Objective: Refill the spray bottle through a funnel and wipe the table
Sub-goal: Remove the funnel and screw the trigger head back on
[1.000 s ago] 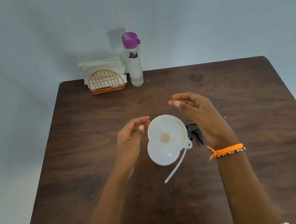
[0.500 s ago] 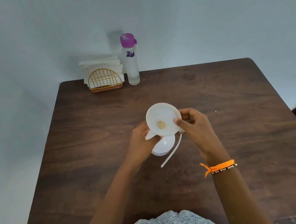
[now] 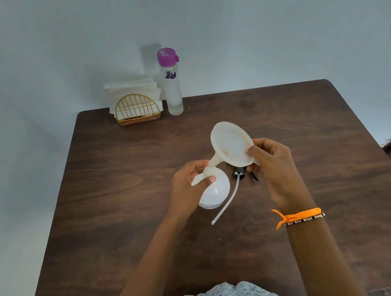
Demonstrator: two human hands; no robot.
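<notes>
Dark wooden table holds, far left, a gold wire napkin holder and beside it a purple-capped bottle. Centre, the left hand grips the white spray bottle at its neck. A white funnel, tilted, has its spout at the opening, seemingly inside. The right hand pinches the funnel's rim. Beneath lies the black sprayer head with its tube.
</notes>
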